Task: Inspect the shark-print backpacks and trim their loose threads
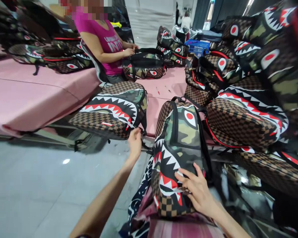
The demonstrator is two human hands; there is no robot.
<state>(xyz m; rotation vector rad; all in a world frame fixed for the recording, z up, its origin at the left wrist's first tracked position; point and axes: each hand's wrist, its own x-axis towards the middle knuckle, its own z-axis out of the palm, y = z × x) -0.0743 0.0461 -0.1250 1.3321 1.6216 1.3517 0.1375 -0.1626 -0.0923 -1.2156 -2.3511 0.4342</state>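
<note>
The left hand (135,142), fingertips pressed together, is at a brown-checkered shark-mouth backpack (114,110). The right hand's (197,191) spread fingers touch a green-camouflage shark-mouth backpack (170,132).

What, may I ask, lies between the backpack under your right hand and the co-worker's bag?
Pink cloth bearing small objects, too tiny to identify, in the head view.

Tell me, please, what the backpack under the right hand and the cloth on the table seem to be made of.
The backpack looks like coated fabric or faux leather, smooth with a low sheen, judging by its crisp printed camouflage and checks. The table cloth seems to be matte pink woven fabric, since it drapes softly in folds over the edge.
</note>
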